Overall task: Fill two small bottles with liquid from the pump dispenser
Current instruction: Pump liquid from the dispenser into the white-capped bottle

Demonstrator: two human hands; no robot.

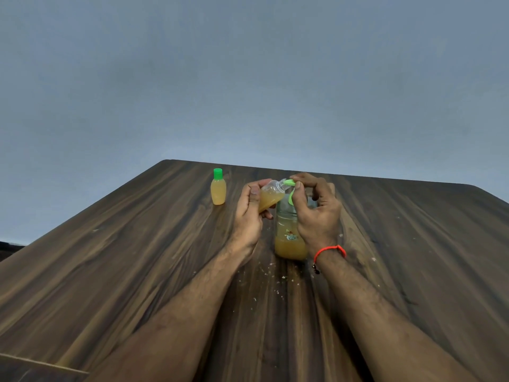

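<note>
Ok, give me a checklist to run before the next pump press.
1. Small bottle held by left hand, tilted toward the spout: ok.
2. Bottle mouth right at green pump spout: ok; exact alignment cannot tell.
3. Right hand on the pump head: ok.
4. Dispenser upright on table, liquid left in it: ok.
5. Room left in the held bottle: ok, partly full.
6. Capped bottle standing clear: ok.

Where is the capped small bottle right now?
In the head view the capped small bottle stands upright on the table, apart and left of the left hand.
</note>
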